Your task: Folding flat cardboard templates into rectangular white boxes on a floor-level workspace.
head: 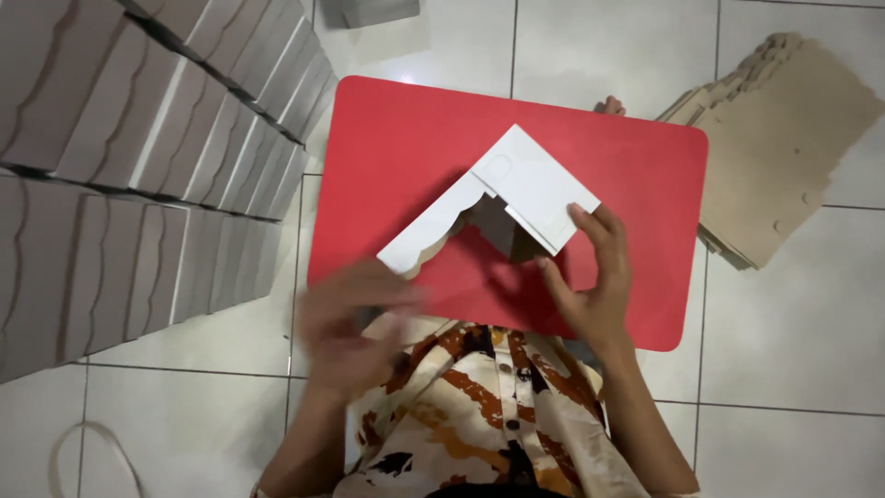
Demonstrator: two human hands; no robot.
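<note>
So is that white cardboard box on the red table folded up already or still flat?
Partly folded: the white box has panels raised, with a hollow showing beneath, held by the right hand.

I see a floor of large pale glossy tiles point(793, 369) with thin dark grout lines, catching a bright glare near the top. A low red table with rounded corners point(645, 166) stands on it.

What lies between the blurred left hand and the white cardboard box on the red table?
In the head view, only bare red table separates the left hand from the white cardboard box; the right hand grips the box.
</note>
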